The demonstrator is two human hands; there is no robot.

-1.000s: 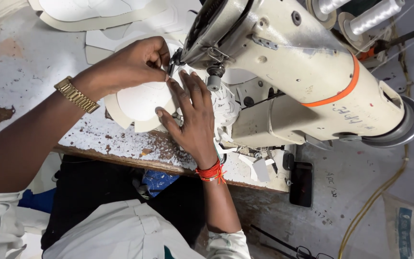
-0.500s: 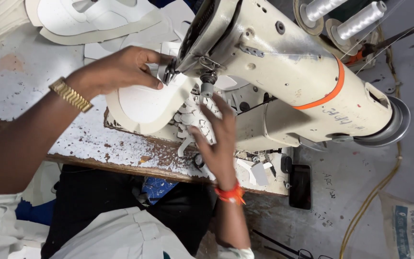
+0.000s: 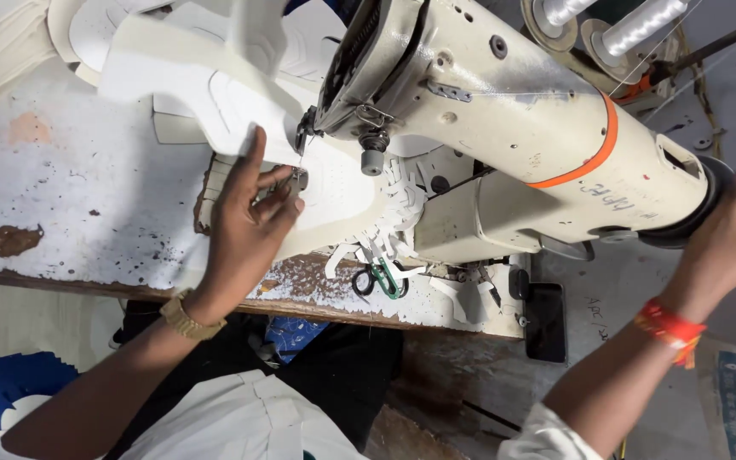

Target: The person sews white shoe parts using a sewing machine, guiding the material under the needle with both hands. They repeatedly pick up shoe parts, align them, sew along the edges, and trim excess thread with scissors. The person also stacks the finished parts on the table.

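Head view: left hand (image 3: 244, 226) presses white shoe piece (image 3: 240, 111).

Head cam, looking down, close.

Scissors (image 3: 380, 279) on table (image 3: 87, 187) before sewing machine (image 3: 504, 128), thread spools (image 3: 632, 24) behind.

The left hand (image 3: 244, 223) was bare, and its wrist carried a gold-coloured metal link watch band (image 3: 186, 318) above a forearm with no sleeve on it. The right hand (image 3: 730, 238) was bare too, with a bunch of red and orange thread bracelets (image 3: 670, 328) wound about the wrist and a pale, whitish sleeve cuff (image 3: 547, 436) showing farther up the arm. A white garment (image 3: 240, 422) covered the body, over dark trousers (image 3: 342, 366) at the lap.
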